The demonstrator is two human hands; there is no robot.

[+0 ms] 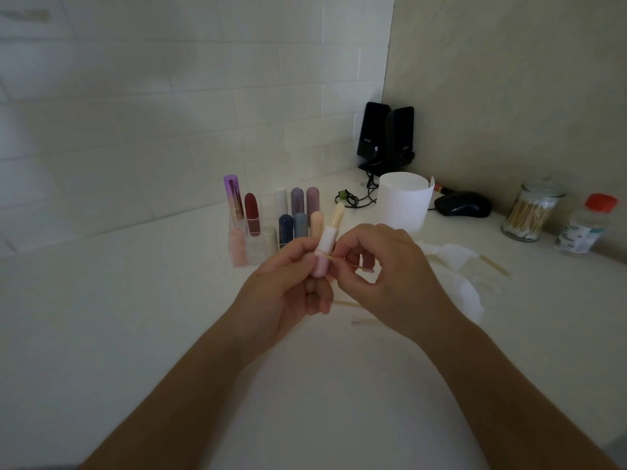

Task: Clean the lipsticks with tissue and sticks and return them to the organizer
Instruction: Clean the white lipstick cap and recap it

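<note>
From my head camera: my left hand (288, 283) grips an uncapped lipstick (326, 240) by its pink base, with the pale bullet tilted toward 1 o'clock. My right hand (390, 266) pinches a thin stick (330, 257), its tip against the seam where the pink base meets the white sleeve. I judge I'm mid-clean, scraping residue out of that groove.

The organizer (252, 252) stands at 11 o'clock from my hands and holds the other capped lipsticks. A crumpled tissue (454, 259) lies at 3 o'clock, and the swab jar (529, 215) is well out at 2 o'clock.

Next I should turn the tube so the tip runs round the seam, pressing lightly and keeping it off the soft bullet, then wipe with the tissue. I can't see the cap.
</note>
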